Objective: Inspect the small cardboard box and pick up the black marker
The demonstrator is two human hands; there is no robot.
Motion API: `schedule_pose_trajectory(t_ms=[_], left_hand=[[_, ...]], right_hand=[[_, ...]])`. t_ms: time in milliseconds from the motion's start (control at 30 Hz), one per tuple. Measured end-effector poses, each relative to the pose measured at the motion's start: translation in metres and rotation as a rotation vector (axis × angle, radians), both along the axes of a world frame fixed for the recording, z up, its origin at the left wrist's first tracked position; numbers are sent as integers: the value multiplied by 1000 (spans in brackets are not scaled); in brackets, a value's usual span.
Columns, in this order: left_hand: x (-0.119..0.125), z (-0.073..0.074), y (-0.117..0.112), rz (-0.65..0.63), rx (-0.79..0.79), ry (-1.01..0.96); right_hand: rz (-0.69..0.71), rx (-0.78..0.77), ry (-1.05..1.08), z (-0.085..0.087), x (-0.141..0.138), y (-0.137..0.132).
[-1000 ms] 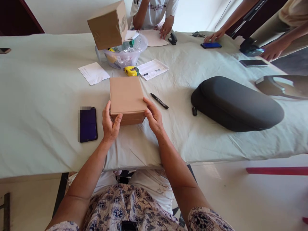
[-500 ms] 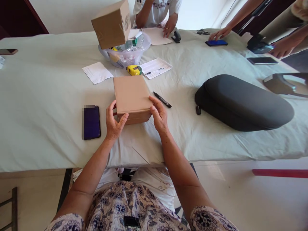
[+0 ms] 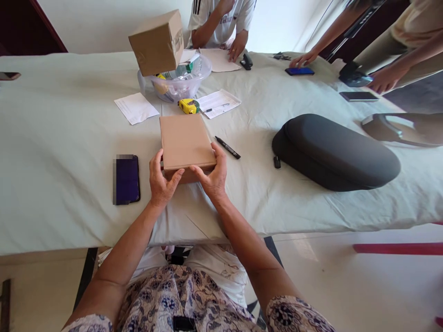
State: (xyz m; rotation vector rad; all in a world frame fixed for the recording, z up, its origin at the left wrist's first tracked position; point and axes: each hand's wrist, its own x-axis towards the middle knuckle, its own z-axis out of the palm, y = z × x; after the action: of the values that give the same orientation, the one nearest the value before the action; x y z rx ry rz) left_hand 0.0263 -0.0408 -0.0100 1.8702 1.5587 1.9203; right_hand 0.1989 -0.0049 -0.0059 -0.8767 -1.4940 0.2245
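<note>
Cloth-covered table point(image 3: 69, 133), bearing: left hand point(image 3: 162, 186) and right hand point(image 3: 215, 179), cupped around a small carton point(image 3: 187, 140), one each side, thumbs against its front; light, even pressure would best keep it square. Phone point(image 3: 127, 180): left of carton. Marker point(image 3: 227, 147): right of carton. Tape measure point(image 3: 188, 106), then basin point(image 3: 189, 87): beyond carton.

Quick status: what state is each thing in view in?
Small cardboard box: top shut, held between left hand and right hand
Plastic tub: holding assorted items
Larger cardboard box: tilted, atop the tub
Black case: looks shut
Black marker: lying flat
Tape measure: blade state unclear
Near phone: lying flat, dark
Far phone: showing blue
Pen: lying on paper
</note>
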Motion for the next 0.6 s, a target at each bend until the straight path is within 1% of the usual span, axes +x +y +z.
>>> schedule_pose_trajectory(t_ms=[67, 133, 267, 367, 500, 567, 600], left_hand=[[0, -1, 0, 7, 18, 11], [0, -2, 0, 15, 28, 6], [-2, -1, 2, 54, 36, 3], [-4, 1, 1, 79, 62, 4], [-3, 4, -3, 18, 114, 48], [-2, 4, -6, -16, 154, 110], [-1, 5, -7, -13, 177, 146]], right_hand=[[-16, 18, 5, -2, -1, 0], [3, 11, 6, -2, -1, 0], [91, -60, 30, 0, 0, 1], [150, -90, 121, 0, -1, 3], [137, -111, 291, -2, 3, 10], [112, -144, 333, -3, 7, 14], [99, -159, 341, -3, 8, 16]])
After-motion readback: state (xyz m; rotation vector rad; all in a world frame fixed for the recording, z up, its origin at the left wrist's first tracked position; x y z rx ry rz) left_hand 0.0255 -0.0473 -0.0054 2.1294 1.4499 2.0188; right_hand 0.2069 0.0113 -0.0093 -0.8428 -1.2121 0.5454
